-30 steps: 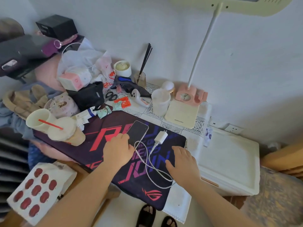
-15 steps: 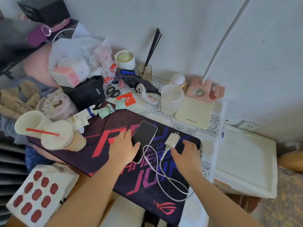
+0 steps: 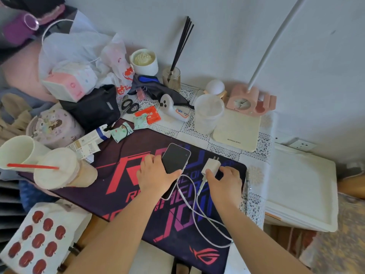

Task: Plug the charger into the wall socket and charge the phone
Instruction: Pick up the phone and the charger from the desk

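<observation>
A black phone [image 3: 174, 159] lies face up on the dark mouse mat [image 3: 122, 175]. My left hand [image 3: 156, 175] rests on the phone's lower left part, thumb across its screen. A white charger plug [image 3: 211, 165] with two prongs lies to the right of the phone, and its white cable [image 3: 199, 212] loops back over the mat. My right hand [image 3: 225, 182] has thumb and fingers closed around the charger's lower end. A white wall socket [image 3: 303, 144] sits low on the wall at the right.
Clutter fills the desk's back and left: two paper cups [image 3: 49, 165], a black pouch [image 3: 92, 107], scissors [image 3: 129, 106], a plastic cup [image 3: 208, 113], a pink lamp base [image 3: 248, 101] and a reed diffuser [image 3: 171, 76]. A white foam box [image 3: 302, 186] stands below the socket.
My right hand slid forward from the cable loop up to the charger plug and closed on it. My left hand stayed on the phone. The camera moved closer.
</observation>
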Tool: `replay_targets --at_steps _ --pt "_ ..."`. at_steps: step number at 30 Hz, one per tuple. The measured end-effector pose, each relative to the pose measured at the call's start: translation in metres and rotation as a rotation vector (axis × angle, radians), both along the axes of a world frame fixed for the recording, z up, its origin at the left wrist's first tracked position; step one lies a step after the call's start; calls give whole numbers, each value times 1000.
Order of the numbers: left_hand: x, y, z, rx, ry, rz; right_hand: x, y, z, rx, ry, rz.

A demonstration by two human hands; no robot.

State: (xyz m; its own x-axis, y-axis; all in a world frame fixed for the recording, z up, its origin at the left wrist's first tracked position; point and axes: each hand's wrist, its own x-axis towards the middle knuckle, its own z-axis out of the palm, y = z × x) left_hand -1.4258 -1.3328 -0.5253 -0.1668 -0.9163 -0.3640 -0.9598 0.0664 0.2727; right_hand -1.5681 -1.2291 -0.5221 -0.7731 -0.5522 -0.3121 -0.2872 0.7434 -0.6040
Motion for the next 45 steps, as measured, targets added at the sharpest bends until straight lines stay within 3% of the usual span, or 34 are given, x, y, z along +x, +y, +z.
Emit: replay_targets --at_steps 3,7,17,23,36,45 --pt "-8 0 3 76 105 135 1 -1 -3 -13 -6 -40" --pt "-14 -3 5 128 105 225 3 -2 -6 -34 -12 -66" --pt "-20 -3 4 118 55 233 6 -10 -7 -131 -199 -174" --pt "-21 -5 1 171 285 200 5 -10 -7 -152 -226 -166" --pt "-17 -17 19 225 664 177 -19 5 15 -416 -429 -254" --pt "-76 -11 61 448 836 12 -73 42 60 -616 -460 -362"
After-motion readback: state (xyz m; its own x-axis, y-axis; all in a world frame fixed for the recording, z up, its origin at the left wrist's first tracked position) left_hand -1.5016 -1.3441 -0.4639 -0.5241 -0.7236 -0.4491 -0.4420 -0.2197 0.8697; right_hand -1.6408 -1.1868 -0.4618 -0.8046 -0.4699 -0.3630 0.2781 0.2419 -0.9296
